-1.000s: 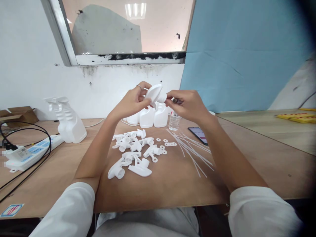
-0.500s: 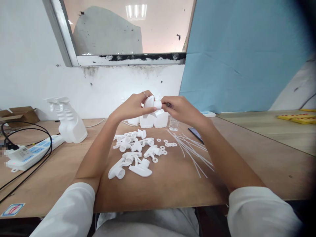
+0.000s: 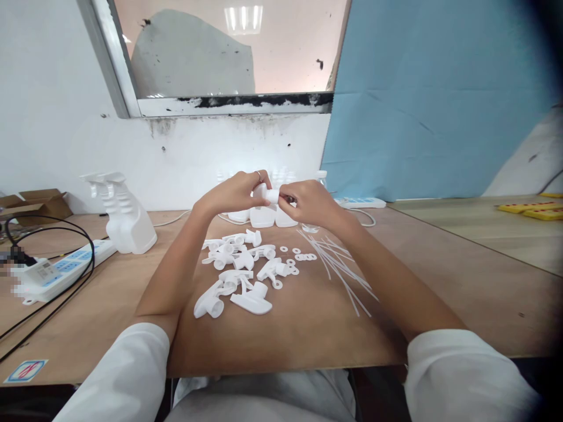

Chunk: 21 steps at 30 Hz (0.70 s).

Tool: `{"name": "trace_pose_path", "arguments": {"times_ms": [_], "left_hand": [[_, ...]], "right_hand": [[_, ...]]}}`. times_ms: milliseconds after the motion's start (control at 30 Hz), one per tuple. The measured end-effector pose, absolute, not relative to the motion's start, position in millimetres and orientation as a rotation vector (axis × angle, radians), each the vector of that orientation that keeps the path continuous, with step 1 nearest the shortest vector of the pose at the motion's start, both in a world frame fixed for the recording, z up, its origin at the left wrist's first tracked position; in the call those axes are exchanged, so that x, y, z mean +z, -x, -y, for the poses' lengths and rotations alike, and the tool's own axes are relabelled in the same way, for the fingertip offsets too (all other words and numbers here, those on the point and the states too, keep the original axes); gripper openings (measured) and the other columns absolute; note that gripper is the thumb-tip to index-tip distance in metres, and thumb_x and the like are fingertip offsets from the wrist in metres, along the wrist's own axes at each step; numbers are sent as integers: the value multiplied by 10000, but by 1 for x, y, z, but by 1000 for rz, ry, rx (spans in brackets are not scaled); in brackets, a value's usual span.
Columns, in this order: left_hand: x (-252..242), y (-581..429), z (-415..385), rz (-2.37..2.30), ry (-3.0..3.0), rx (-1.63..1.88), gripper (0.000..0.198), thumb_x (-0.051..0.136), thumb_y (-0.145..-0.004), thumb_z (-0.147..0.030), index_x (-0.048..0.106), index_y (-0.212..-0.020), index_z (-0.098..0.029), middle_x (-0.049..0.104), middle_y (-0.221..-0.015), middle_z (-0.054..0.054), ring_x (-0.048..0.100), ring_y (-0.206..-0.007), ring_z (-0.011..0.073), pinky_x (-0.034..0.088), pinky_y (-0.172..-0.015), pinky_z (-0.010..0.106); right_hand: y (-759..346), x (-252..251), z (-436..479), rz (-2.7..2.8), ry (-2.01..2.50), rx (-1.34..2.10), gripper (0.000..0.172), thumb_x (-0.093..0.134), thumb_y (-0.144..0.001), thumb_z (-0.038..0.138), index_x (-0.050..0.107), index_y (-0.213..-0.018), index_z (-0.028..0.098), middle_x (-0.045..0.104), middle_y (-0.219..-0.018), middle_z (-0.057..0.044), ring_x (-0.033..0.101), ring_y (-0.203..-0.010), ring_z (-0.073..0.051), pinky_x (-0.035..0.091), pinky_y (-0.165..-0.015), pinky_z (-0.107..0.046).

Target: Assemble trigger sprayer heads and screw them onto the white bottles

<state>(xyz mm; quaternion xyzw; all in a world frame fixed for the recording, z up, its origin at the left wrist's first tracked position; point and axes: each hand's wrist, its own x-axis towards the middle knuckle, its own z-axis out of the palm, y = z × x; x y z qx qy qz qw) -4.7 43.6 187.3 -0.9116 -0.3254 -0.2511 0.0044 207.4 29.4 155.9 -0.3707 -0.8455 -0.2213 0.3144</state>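
Observation:
Over the far part of the table, my left hand (image 3: 237,190) grips a white spray trigger head (image 3: 272,196), its collar turned to the right. My right hand (image 3: 311,199) is closed, fingertips pinched at the collar's open end; what they hold is hidden. Below lie several loose white trigger heads (image 3: 251,299) in a heap. Small white washers (image 3: 303,257) are scattered to the right of the heap. Thin white dip tubes (image 3: 336,264) fan out beside them, partly behind my right forearm.
White spray bottles (image 3: 263,217) stand behind my hands, and more bottles (image 3: 129,225) at the left. A power strip (image 3: 70,269) with black cables lies on the left. Another strip (image 3: 360,203) is at the back right, near a clear bottle (image 3: 322,176). A cardboard box (image 3: 41,205) sits far left.
My right hand has shifted left and rolled over; the dark round tip seen between its fingers is now out of sight. The trigger head has moved slightly left and down.

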Motion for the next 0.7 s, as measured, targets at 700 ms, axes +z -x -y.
{"name": "trace_pose_path", "arguments": {"times_ms": [700], "left_hand": [[190,8,-37,1008,2709,-887,248,593,-840,-334,601,-1060,-219,628,-785,20,559,-659,170,330,-560,261]], "right_hand": [[-202,143,-47,1931,937,-753,459,405,-868,325,293,-449,176,303,-401,10,280,-434,-90,184,-484,-277]]}}
